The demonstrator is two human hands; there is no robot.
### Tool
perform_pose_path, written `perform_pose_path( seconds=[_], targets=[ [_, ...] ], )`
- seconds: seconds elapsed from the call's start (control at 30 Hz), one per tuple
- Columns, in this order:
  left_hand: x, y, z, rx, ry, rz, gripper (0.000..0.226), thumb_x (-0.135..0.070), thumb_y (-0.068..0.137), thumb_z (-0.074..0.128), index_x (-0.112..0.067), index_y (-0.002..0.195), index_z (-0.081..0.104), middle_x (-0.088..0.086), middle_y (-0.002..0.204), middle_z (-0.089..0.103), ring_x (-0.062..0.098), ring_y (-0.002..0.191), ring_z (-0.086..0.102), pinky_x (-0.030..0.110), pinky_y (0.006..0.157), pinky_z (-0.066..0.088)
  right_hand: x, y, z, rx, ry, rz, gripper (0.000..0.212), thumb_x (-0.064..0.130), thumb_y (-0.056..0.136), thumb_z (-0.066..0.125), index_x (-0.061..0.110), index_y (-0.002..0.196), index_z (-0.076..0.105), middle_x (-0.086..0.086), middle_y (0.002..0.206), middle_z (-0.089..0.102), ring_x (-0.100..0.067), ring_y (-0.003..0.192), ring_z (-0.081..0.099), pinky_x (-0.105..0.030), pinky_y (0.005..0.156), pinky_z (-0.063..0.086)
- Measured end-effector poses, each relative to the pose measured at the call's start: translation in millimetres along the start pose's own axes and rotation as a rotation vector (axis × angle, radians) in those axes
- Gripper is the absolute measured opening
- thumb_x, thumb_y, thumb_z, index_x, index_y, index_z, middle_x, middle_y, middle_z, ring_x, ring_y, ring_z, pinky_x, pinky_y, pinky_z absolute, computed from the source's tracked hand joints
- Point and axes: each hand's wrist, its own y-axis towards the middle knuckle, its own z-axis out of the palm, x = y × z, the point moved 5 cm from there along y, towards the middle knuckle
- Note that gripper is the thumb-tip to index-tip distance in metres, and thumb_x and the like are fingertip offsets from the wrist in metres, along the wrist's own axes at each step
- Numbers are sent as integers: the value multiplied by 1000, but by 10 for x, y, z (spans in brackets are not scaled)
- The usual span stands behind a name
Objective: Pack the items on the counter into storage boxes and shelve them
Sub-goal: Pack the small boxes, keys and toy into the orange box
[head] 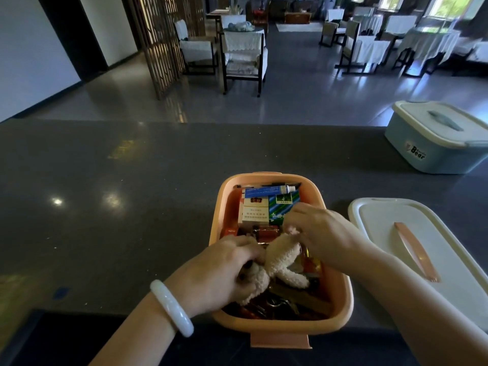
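- Head view: stood at a dark table (132,180) with an orange storage box (340,307) at the near edge, lid off.
- Box already crowded: cigarette packs (254,210) upright at the far end, a blue tube (266,191) against the far wall, wrappers and metal bits lower down, too jumbled to name.
- Knitted white toy (281,257) lying across the top of the contents, head toward the near left, limbs splayed right.
- Left hand (219,270), pale bangle (171,307) on the wrist, curled round the toy's head and pressing it down.
- Right hand (319,231) bent over the toy's far end, fingertips pinched on a limb.
- White lid with orange handle (412,249) lying flat just right of the box, apart from it.
- Blue storage box (435,151), lidded, far right on the table.
- Step judged: tucking the last soft item into the orange box; packing looked near done.
- Next, by judgement: flatten the toy below the rim, let go, then fetch the lid and seat it squarely; a limb caught under the rim could stop the closure.
- Shelving not yet begun; no shelf in sight.
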Motion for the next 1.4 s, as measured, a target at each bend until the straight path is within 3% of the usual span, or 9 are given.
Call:
perform_pose_path(
  seconds=[0.13, 0.3, 0.53, 0.77, 0.87, 0.97, 1.03, 1.17, 1.4],
  targets=[
    [18, 11, 50, 36, -25, -31, 52, -42, 77, 75, -48, 120, 48, -34, 119, 39, -12, 114, 34, 19, 97, 37, -125, -67, 138, 271, 19, 43, 31, 13, 87, 61, 43, 80, 56, 21, 89, 55, 5, 82, 54, -18, 74, 48],
    [73, 2, 19, 27, -81, -68, 51, -49, 72, 77, -48, 115, 50, -33, 115, 41, -13, 108, 39, 16, 92, 39, -160, -69, 31, 32, 208, 97, 19, 34, 90, 61, 38, 108, 67, 31, 97, 54, 16, 92, 52, -9, 80, 44],
    [54, -13, 13, 7, -68, -82, 54, -57, 74, 72, -44, 122, 51, -31, 118, 43, -13, 111, 38, 21, 97, 42, -115, -129, 206, 198, 240, 119, 16, 46, 90, 54, 41, 104, 62, 25, 98, 54, 14, 95, 51, -11, 80, 45],
    [-2, 65, -52, -11, -119, -56, 59, -61, 76, 69, -52, 126, 38, -35, 127, 28, -13, 122, 29, 18, 97, 39, -17, -177, 140, 111, 271, 162, 49, 70, 77, 45, 47, 119, 53, 29, 114, 48, 8, 112, 43, -21, 89, 47],
    [-27, 157, -34, 4, -25, 18, 68, -59, 83, 62, -45, 141, 29, -29, 140, 16, -8, 133, 14, 14, 109, 20, 58, -221, 213, 182, 225, 194, 49, 69, 77, 44, 49, 122, 49, 29, 117, 46, 6, 113, 39, -26, 96, 44],
    [-2, 221, 48, 118, 107, 60, 72, -57, 91, 50, -45, 149, 11, -25, 153, 8, -14, 132, -7, -3, 93, -16, 122, -276, 216, 148, 191, 253, 51, 67, 77, 42, 47, 124, 48, 27, 122, 48, 6, 115, 37, -25, 102, 40],
    [28, 222, 103, 161, 140, 84, 68, -53, 96, 41, -44, 151, 1, -25, 157, 0, -16, 131, -17, 2, 90, -27, 174, -341, 258, 136, 172, 297, 55, 68, 81, 38, 48, 132, 42, 28, 130, 46, 9, 119, 34, -24, 108, 36],
    [69, 177, 214, 178, 250, 150, 60, -44, 102, 22, -36, 151, -13, -20, 157, -20, -2, 140, -28, 21, 103, -30, 278, -443, 369, 159, 89, 362, 63, 69, 88, 26, 49, 147, 15, 28, 150, 26, 8, 138, 19, -20, 114, 15],
    [74, 197, 234, 197, 285, 96, 63, -44, 102, 21, -34, 150, -18, -21, 154, -28, 0, 139, -30, 32, 114, -19, 258, -435, 352, 173, 101, 352, 61, 63, 93, 34, 47, 148, 14, 26, 152, 24, 5, 140, 18, -26, 116, 22]
  ],
)
